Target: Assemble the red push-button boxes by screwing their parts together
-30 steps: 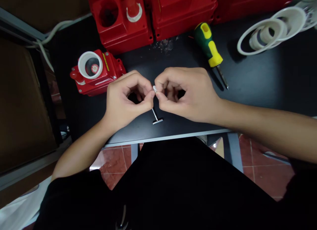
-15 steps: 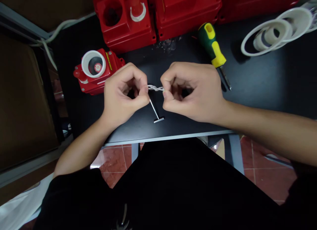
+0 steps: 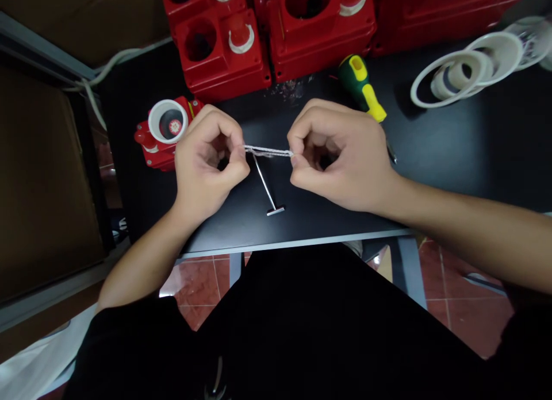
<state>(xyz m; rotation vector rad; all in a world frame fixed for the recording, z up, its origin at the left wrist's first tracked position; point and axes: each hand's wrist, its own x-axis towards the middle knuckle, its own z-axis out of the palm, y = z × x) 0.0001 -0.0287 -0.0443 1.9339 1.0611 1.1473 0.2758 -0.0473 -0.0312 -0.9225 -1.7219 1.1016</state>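
A thin white cord (image 3: 270,150) stretches nearly straight between my two hands, its strands lying side by side. My left hand (image 3: 210,158) pinches one end between thumb and fingertips; my right hand (image 3: 340,156) pinches the other. Below the cord, a thin metal T-shaped rod (image 3: 266,187) slants down towards the table's front edge, its crossbar nearest me. Whether the rod touches the cord or only lies beneath it, I cannot tell. Just left of my left hand stands a small red housing (image 3: 161,157) with a white ring (image 3: 168,121) on top.
Several larger red housings (image 3: 224,75) line the back of the black table (image 3: 448,153). A green and yellow screwdriver (image 3: 362,87) lies behind my right hand, which partly hides its shaft. White rings (image 3: 495,43) stand at the back right. Small debris (image 3: 288,89) lies near the housings.
My hands have moved apart, the left one leftward and the right one slightly rightward. The twisted cord between them is now longer and straighter. The view has shifted a little.
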